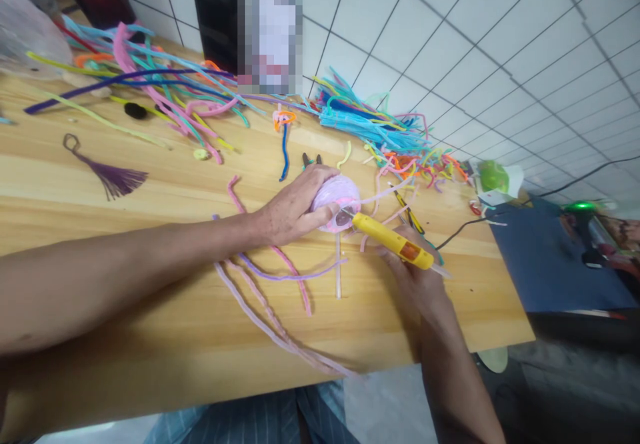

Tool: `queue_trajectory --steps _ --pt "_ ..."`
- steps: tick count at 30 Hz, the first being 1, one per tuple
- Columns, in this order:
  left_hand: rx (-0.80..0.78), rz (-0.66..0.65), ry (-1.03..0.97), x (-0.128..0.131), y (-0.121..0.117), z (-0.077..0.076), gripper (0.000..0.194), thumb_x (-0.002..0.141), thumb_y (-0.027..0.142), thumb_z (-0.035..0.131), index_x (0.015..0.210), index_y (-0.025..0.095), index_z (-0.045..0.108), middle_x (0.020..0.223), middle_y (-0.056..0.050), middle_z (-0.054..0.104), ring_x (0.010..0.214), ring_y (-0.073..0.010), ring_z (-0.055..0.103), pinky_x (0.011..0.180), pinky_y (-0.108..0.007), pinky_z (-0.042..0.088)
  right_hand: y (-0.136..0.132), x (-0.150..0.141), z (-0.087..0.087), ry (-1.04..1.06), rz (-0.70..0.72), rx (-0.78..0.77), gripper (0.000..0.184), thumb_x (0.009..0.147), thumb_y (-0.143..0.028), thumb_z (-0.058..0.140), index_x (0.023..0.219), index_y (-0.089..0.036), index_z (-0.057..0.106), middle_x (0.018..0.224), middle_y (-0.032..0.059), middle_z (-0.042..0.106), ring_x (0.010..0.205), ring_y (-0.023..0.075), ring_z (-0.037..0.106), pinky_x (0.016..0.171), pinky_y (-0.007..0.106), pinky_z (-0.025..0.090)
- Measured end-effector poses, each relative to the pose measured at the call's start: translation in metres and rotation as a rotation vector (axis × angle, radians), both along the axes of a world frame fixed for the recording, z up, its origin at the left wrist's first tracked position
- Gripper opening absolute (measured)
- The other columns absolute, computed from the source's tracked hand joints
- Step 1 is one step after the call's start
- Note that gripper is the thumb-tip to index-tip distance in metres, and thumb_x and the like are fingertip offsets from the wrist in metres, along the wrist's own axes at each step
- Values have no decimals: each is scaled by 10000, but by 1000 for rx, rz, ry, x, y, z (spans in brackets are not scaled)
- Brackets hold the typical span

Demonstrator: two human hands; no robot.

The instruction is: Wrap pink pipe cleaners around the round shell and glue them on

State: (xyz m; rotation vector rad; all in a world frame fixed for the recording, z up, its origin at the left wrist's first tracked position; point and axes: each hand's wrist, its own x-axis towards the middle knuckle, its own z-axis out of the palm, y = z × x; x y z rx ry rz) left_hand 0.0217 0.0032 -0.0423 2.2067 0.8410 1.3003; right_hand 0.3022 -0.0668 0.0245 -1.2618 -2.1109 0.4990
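My left hand (293,205) is wrapped over a round pink and lilac pipe-cleaner ball (338,197) resting on the wooden table (150,337). My right hand (413,277) grips a yellow glue gun (393,240), its metal nozzle touching the ball's near side. A clear glue stick pokes out of the gun's back end. Pink and lilac pipe-cleaner strands (273,297) trail from the ball across the table under my left forearm.
Heaps of coloured pipe cleaners (165,91) and a blue bundle (370,117) lie along the far edge. A purple tassel (113,176), pliers (311,159) and a black cable (465,231) are on the table. A blue surface (545,264) stands right.
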Motion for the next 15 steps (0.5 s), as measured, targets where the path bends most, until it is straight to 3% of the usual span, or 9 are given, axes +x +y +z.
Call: queue_trajectory --steps 15 --pt "-7 1 4 0 0 1 513 1038 471 515 1452 175 452 1347 -176 600 1251 -324 581 1118 -538 490 -2 0 0 0 -16 -34 159 982 -396 726 909 -268 664 846 -2 657 739 187 589 715 343 476"
